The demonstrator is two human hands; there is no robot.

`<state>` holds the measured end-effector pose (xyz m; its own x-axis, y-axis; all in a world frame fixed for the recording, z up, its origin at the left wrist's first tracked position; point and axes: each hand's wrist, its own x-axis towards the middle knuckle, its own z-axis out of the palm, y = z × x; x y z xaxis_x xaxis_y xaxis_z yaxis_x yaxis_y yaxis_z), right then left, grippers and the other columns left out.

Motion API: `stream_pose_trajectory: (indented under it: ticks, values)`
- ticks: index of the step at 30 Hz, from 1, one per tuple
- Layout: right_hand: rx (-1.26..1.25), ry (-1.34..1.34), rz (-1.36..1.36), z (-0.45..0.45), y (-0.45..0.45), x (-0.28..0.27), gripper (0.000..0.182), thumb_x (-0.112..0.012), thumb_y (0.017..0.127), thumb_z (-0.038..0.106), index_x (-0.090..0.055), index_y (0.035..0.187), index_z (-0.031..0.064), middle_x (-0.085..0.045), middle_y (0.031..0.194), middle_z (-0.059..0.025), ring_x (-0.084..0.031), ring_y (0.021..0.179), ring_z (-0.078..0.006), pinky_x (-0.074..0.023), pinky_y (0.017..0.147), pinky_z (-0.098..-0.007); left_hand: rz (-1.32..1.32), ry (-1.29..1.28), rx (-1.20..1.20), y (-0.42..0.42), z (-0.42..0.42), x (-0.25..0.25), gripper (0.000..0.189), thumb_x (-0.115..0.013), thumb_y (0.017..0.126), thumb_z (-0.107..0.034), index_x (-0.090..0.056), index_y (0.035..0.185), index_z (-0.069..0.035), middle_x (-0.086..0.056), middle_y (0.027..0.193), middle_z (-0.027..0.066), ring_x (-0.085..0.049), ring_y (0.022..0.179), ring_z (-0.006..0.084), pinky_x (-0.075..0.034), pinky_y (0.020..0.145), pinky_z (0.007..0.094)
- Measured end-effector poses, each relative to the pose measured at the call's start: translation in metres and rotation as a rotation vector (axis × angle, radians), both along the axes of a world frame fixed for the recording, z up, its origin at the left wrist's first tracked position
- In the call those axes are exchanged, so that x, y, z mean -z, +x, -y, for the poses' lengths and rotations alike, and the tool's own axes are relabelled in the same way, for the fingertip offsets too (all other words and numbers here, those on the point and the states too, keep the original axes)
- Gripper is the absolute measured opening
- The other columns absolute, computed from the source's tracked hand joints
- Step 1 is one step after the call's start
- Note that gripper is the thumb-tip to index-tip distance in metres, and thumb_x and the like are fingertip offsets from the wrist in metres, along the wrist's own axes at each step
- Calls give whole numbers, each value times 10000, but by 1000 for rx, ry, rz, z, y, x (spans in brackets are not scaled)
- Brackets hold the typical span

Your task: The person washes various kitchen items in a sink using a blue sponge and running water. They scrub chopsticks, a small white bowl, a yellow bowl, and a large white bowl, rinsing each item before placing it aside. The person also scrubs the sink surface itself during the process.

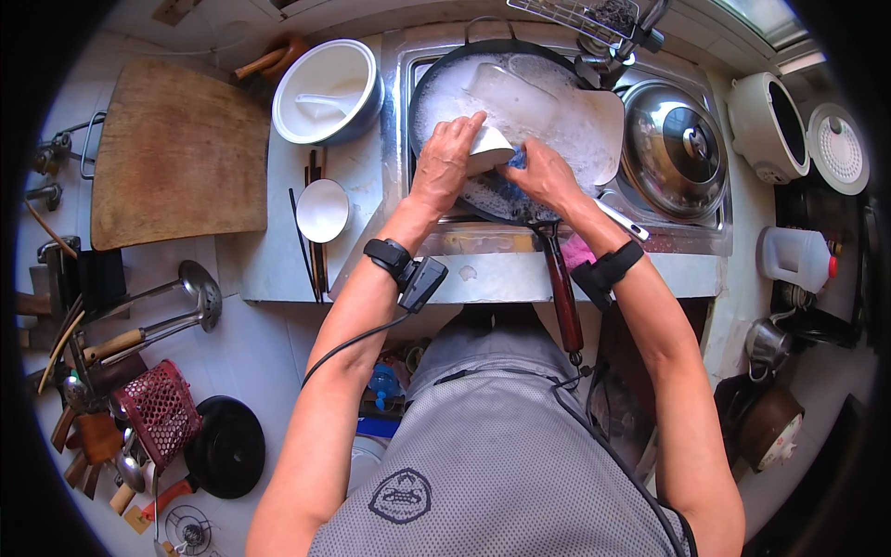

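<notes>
My left hand [444, 159] grips a small white bowl [491, 145], tilted on its side above a wok [416, 118] of foamy water. Between the fingers of my right hand [548, 175] is a blue scrubbing cloth or pad [518, 159], held close against the bowl's rim; its exact kind is hard to tell. A pale rectangular dish [511, 89] lies partly under the suds. Another pale flat piece with rounded corners [607, 125] overlaps the wok's right side. The wok's dark wooden handle [559, 289] points towards my body. The foam hides whatever lies deeper.
Left of the sink stand a large bowl with a spoon [326, 76], a small white bowl [323, 210], chopsticks [314, 271] and a wooden cutting board [184, 157]. A lidded metal pan [672, 150] sits right, near a metal handle [623, 220] and pink cloth [578, 252]. A faucet [637, 35] reaches over the back.
</notes>
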<state>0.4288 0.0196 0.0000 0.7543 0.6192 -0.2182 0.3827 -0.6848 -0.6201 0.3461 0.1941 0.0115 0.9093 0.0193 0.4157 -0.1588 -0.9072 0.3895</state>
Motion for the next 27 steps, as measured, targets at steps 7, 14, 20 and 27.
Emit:
stream_pose_trajectory:
  ticks: [7,14,20,27]
  values:
    - [-19,372,132,-5,0,20,214,-539,840,21,-529,1038,-59,-627,894,-306,-605,898,-475,-490,765,-495,-55,-230,-181,0,10,0,567,-623,759,30,-477,1304,-25,-618,1106,172,-594,1018,311,-500,877,396]
    - [132,486,249,-4,-9,14,264,-469,844,-43,-481,1108,-55,-613,941,-313,-597,921,-478,-488,781,-498,-477,-2149,-445,-13,4,-8,425,-556,933,-138,-424,1267,89,-486,1266,248,-532,1149,372,-436,1027,564]
    - [84,497,391,-11,-22,32,311,-511,828,-27,-464,1134,-59,-572,1080,-293,-568,1007,-457,-482,838,-474,-202,-2562,-337,4,18,-14,405,-560,951,-139,-445,1284,60,-487,1335,210,-475,1246,343,-363,1112,502]
    - [-217,-119,312,5,-20,11,242,-643,790,132,-563,964,-16,-611,987,-254,-610,910,-410,-500,766,-482,-287,-2187,-176,-9,-5,7,358,-635,907,-114,-532,1229,6,-611,1198,137,-584,1127,261,-450,1024,447]
